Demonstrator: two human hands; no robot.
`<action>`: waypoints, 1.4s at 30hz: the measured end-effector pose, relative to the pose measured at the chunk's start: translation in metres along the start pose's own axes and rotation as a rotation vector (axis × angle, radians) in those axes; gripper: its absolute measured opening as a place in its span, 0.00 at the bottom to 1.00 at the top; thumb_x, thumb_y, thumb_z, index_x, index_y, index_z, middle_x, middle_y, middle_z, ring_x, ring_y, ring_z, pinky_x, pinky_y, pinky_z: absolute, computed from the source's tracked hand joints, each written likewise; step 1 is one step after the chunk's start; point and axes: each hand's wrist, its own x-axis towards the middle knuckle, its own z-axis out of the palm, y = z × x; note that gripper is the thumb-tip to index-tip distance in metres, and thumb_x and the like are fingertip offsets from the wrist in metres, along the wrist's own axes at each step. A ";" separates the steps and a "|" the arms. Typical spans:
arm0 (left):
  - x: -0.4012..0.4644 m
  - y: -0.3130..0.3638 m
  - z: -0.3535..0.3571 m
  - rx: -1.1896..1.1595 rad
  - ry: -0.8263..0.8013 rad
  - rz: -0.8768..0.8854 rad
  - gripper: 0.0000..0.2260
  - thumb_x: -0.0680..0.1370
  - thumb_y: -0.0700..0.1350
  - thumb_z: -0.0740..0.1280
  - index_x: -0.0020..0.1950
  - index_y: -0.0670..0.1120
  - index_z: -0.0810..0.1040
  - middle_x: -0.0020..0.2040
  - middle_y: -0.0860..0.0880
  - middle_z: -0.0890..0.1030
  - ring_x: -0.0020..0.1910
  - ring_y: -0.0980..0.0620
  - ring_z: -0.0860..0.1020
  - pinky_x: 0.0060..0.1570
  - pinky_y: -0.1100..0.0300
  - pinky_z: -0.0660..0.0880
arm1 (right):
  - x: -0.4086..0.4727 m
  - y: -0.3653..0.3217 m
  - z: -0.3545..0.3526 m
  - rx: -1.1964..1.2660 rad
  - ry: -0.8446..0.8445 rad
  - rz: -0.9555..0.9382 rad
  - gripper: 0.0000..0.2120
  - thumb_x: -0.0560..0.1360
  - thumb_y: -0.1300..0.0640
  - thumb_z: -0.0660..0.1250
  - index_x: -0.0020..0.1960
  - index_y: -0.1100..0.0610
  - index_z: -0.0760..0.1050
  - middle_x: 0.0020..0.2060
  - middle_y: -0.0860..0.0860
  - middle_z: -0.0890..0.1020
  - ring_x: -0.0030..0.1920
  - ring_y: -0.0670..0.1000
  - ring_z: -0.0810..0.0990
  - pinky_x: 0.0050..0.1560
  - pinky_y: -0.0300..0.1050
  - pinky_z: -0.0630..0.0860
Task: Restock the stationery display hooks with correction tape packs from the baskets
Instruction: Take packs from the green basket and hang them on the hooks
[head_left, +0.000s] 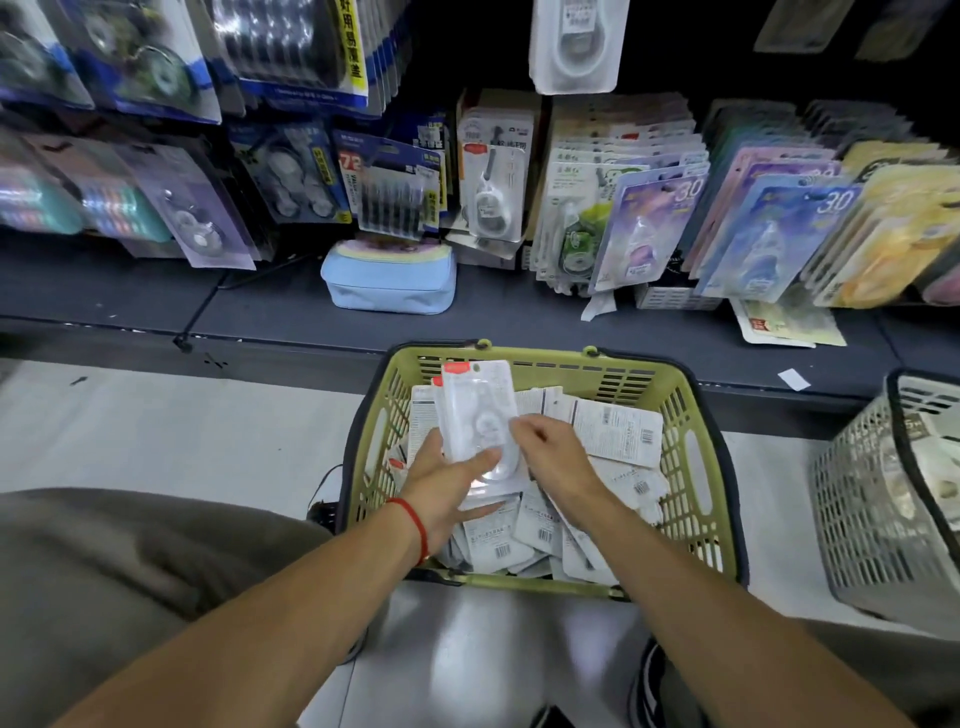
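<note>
Where packs (613, 426) fill basket (691, 499), left hand (447, 483) grips some

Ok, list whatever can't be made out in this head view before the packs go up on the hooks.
- Count of white correction tape packs that the left hand grips: they overlap.
- Right hand fingertips: behind those packs, so its hold is unclear.
- Bottom of the olive-green plastic basket: buried under loose packs.
- White mesh basket: cut off by the right edge.
- Blue hanging packs, upper left: blurred.
- Hooks: hidden by hanging packs.
</note>
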 end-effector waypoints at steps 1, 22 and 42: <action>0.000 0.001 -0.002 0.005 0.016 0.018 0.20 0.77 0.40 0.76 0.66 0.53 0.76 0.55 0.49 0.87 0.51 0.46 0.87 0.44 0.46 0.85 | 0.004 0.001 0.007 -0.105 0.076 -0.072 0.14 0.84 0.53 0.64 0.41 0.54 0.80 0.35 0.43 0.81 0.38 0.46 0.78 0.43 0.47 0.76; -0.003 0.103 0.002 0.055 -0.182 0.347 0.20 0.79 0.49 0.73 0.69 0.58 0.73 0.63 0.50 0.84 0.59 0.43 0.84 0.54 0.35 0.83 | 0.042 -0.157 -0.127 -0.313 -0.114 -0.419 0.17 0.81 0.47 0.70 0.34 0.43 0.83 0.28 0.38 0.78 0.30 0.37 0.74 0.34 0.32 0.71; -0.007 0.259 0.079 -0.247 -0.423 0.653 0.25 0.77 0.50 0.73 0.72 0.56 0.70 0.65 0.46 0.83 0.61 0.38 0.84 0.52 0.34 0.82 | 0.041 -0.252 -0.106 0.090 0.267 -0.556 0.07 0.80 0.45 0.71 0.56 0.46 0.81 0.47 0.41 0.88 0.48 0.42 0.87 0.51 0.47 0.81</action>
